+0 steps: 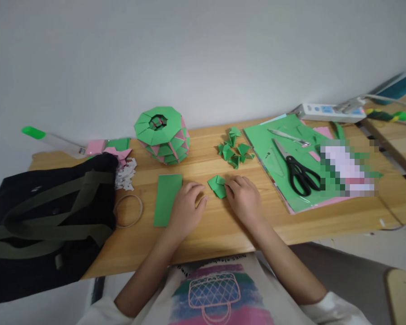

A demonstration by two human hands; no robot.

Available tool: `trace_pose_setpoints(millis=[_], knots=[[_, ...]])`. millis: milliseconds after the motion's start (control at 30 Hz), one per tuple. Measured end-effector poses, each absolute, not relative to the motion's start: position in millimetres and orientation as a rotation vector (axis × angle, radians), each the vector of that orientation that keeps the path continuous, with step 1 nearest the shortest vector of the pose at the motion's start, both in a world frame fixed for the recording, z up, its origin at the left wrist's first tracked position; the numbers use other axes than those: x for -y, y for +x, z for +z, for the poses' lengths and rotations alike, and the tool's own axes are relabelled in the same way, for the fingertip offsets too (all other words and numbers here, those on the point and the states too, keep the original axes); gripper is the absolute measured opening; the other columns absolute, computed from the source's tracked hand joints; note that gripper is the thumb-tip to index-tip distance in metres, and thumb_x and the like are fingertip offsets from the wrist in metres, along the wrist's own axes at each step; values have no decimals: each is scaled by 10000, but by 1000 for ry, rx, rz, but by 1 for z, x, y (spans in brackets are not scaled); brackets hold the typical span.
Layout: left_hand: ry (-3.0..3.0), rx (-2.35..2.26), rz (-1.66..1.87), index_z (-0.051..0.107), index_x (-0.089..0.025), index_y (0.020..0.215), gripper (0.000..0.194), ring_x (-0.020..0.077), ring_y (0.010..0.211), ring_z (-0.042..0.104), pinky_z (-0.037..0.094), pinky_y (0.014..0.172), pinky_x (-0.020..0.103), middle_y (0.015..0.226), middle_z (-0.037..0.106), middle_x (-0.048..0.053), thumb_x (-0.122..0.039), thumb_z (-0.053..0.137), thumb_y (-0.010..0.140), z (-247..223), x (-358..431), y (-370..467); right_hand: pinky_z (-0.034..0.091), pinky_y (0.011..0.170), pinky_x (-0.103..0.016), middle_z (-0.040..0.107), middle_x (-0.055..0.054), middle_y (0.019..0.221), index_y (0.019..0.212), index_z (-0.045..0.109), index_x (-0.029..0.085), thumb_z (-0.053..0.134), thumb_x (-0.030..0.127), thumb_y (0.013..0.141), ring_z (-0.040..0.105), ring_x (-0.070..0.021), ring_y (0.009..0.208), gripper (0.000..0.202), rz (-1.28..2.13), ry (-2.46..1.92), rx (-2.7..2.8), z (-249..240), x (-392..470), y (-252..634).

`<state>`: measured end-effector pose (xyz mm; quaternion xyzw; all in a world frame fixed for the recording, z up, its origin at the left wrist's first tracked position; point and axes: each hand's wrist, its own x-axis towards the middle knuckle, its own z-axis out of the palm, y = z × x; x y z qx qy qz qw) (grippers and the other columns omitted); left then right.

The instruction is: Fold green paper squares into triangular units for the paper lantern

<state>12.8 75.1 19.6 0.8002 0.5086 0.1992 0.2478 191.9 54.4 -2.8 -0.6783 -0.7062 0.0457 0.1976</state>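
A small folded piece of green paper (217, 186) lies on the wooden table between my hands. My right hand (244, 197) pinches its right edge between thumb and fingers. My left hand (188, 205) rests just left of it, apart from the paper, with thumb and fingers curved and a gap between them. Under and beside that hand lies a green paper rectangle (165, 198), partly covered by it. Several small folded green pieces (235, 150) are heaped farther back. Behind the rectangle stands a round green and pink paper model (162, 135) with a hole in its top.
Black scissors (298, 174) and a pen (288, 136) lie on green paper sheets (267, 135) at the right. A power strip (329, 112) is behind them. At the left are a dark bag (47, 216), a tape ring (128, 211) and white paper scraps (125, 175).
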Motion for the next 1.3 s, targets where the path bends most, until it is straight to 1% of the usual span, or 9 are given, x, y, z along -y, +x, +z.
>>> trace_pose_setpoints(millis=[300, 433, 500, 667, 767, 900, 967, 1067, 1300], knots=[[2252, -1372, 432, 653, -170, 1022, 189, 259, 1013, 598, 485, 906, 434, 1013, 652, 92, -181, 555, 861, 23, -97, 29, 449, 809, -409, 641, -124, 997, 1044, 688, 183, 565, 232, 837, 553, -279, 931, 246, 274, -1809, 1895, -8, -53, 199], [2250, -1360, 378, 669, -170, 996, 177, 261, 989, 595, 469, 893, 430, 990, 645, 92, -255, 596, 859, 19, -111, 40, 449, 818, -427, 613, -121, 1010, 1043, 685, 203, 570, 257, 832, 543, -290, 953, 246, 340, -1787, 1849, -11, -55, 200], [2239, -1345, 358, 680, -187, 954, 164, 269, 1001, 581, 449, 907, 432, 973, 636, 82, -277, 654, 819, 17, -117, 44, 447, 827, -426, 609, -122, 1009, 1031, 689, 199, 581, 261, 827, 541, -291, 965, 239, 377, -1776, 1824, -12, -56, 200], [2125, -1358, 379, 655, -207, 830, 157, 265, 1007, 556, 419, 917, 422, 909, 594, 43, -171, 739, 702, 14, -127, 49, 449, 871, -443, 613, -131, 1011, 1051, 682, 177, 604, 298, 830, 552, -293, 1003, 264, 476, -1719, 1736, -13, -57, 204], [1994, -1338, 423, 586, -191, 702, 188, 228, 903, 570, 449, 843, 379, 810, 569, 13, -108, 744, 644, 16, -128, 49, 468, 872, -426, 626, -123, 992, 1032, 679, 174, 589, 328, 845, 577, -270, 990, 258, 543, -1653, 1644, -13, -57, 207], [1745, -1235, 485, 507, -191, 686, 199, 122, 614, 544, 459, 613, 249, 612, 511, -62, -103, 685, 679, 21, -124, 45, 480, 879, -399, 646, -107, 954, 927, 685, 185, 575, 360, 851, 605, -242, 974, 221, 645, -1550, 1497, -13, -58, 209], [1617, -1211, 550, 492, -189, 717, 199, 103, 584, 554, 459, 581, 225, 607, 523, -69, -131, 680, 687, 24, -120, 43, 504, 830, -371, 659, -94, 925, 948, 667, 187, 550, 403, 865, 628, -219, 915, 259, 706, -1504, 1408, -13, -58, 210], [1457, -1207, 669, 510, -182, 779, 179, 116, 680, 617, 499, 648, 243, 719, 611, -26, -155, 663, 690, 25, -114, 42, 532, 695, -320, 681, -69, 855, 1043, 627, 187, 506, 468, 882, 651, -185, 775, 346, 808, -1451, 1277, -10, -58, 211], [1247, -1155, 792, 576, -174, 788, 177, 132, 731, 612, 483, 633, 233, 787, 649, 10, -207, 677, 646, 35, -103, 43, 522, 628, -278, 700, -43, 759, 938, 676, 196, 584, 431, 852, 639, -155, 670, 267, 989, -1364, 1183, 10, -52, 211]])
